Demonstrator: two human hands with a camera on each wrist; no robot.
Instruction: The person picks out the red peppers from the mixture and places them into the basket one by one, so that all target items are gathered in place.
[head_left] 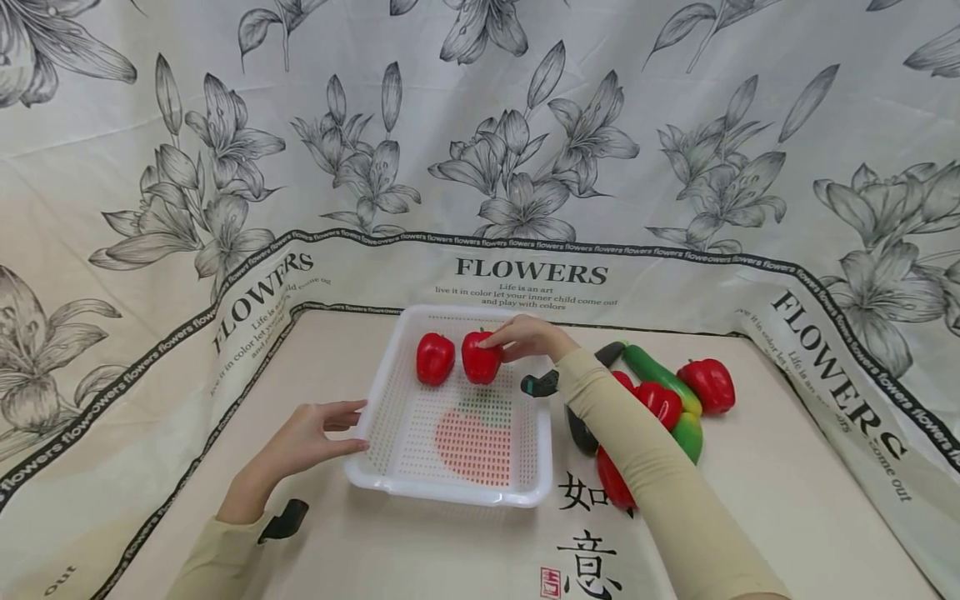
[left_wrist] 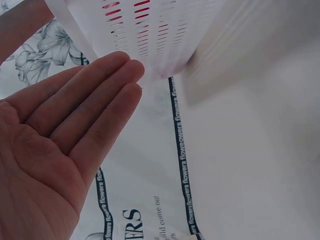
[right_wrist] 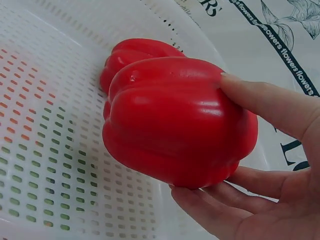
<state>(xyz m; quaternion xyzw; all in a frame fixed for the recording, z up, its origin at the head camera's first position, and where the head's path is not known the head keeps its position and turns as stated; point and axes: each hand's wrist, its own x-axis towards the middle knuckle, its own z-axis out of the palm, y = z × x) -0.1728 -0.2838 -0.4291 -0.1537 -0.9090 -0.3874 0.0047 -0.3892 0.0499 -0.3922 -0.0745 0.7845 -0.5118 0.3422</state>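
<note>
Right grip pinches pepper, left grip parted, over pale tabletop before floral drape.

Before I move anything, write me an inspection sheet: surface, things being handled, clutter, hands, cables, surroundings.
Surface: pale table, black characters printed on it.
Job's things: white basket; left pepper inside, right pepper beside it, held; whether the held one touches the bottom is unclear.
Clutter: mixed vegetables right of the basket, partly hidden by the right sleeve.
Hands: right hand grips the right pepper; left hand at the basket's left side, contact unclear.
Cables: nothing seen.
Surroundings: flower-print cloth behind and on both sides.
</note>
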